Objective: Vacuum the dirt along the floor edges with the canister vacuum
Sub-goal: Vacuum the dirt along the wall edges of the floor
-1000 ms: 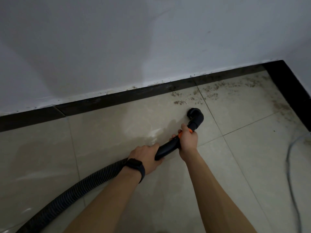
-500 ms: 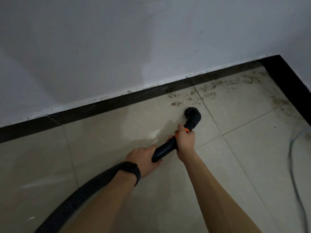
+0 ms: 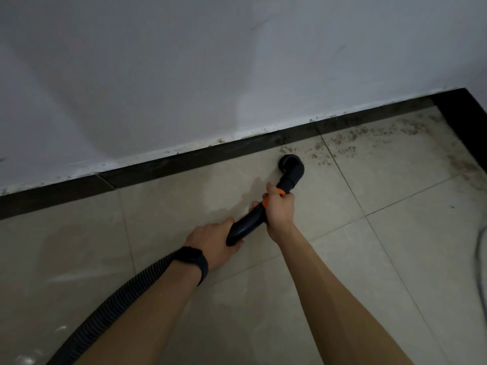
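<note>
A black vacuum nozzle (image 3: 290, 165) with a bent elbow sits on the tile floor close to the dark baseboard (image 3: 184, 164). Brown dirt (image 3: 345, 143) is scattered along the floor edge just right of the nozzle and on toward the corner. My right hand (image 3: 279, 209) grips the black tube at its orange ring. My left hand (image 3: 210, 241), with a black band on the wrist, holds the rear end of the tube. The ribbed black hose (image 3: 110, 306) runs from there down to the lower left.
A white wall (image 3: 210, 75) rises above the baseboard. The baseboard turns at a corner at the upper right (image 3: 463, 109). A grey cable (image 3: 481, 259) lies on the tiles at the right edge. Beige tiles (image 3: 395, 259) spread below.
The nozzle has slid forward toward the baseboard, into the left end of the dirt patch; both hands moved with it. The loose dirt left of the tile joint looks thinner.
</note>
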Motion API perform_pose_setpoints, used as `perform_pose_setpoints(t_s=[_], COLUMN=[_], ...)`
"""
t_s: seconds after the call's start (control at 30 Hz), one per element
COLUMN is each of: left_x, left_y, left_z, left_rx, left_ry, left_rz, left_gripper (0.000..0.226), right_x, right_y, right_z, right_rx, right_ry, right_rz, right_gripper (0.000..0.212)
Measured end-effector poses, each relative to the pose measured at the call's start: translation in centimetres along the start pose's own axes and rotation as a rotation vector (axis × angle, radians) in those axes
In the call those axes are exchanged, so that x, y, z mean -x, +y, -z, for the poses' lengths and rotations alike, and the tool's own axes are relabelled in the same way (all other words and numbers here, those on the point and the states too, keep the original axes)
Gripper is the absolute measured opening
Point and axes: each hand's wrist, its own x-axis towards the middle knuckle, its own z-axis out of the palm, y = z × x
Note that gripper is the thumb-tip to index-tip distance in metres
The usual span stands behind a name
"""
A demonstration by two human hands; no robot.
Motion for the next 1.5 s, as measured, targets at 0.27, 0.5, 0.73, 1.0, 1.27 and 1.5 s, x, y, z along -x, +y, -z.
perform_pose_setpoints(t_s=[0.27, 0.5, 0.73, 1.0, 1.27, 1.5], left_x=[-1.6, 0.8, 8.4, 21.0, 33.9, 44.6], left_y=[-0.4, -3.6, -1.5, 7.8, 21.4, 29.3], left_z=[1.1, 5.5, 17.0, 30.8, 43.7, 52.9], left_rx=[0.040, 0.061, 0.009, 0.140, 0.183, 0.280], left_ry=[0.015, -0.154, -0.412, -0.440, -0.372, -0.230], left_rz=[0.050, 0.175, 0.253, 0.346, 0.366, 0.503], left_gripper=[0.030, 0.028, 0.035, 0.038, 0.042, 0.047], right_x=[-1.0, 2.1, 12.4, 28.7, 46.8, 58.0], right_y=[-2.1, -1.9, -7.7, -19.4, -34.4, -44.6], right_z=[-2.5, -6.4, -8.7, -6.0, -3.3, -3.8], right_rx=[0.079, 0.125, 0.166, -0.133, -0.133, 0.061], right_ry=[-0.066, -0.083, -0.239, -0.185, -0.245, -0.349], right_rz=[0.009, -0.120, -0.476, -0.574, -0.630, -0.588], right_gripper=[0.020, 0.021, 0.027, 0.024, 0.024, 0.020])
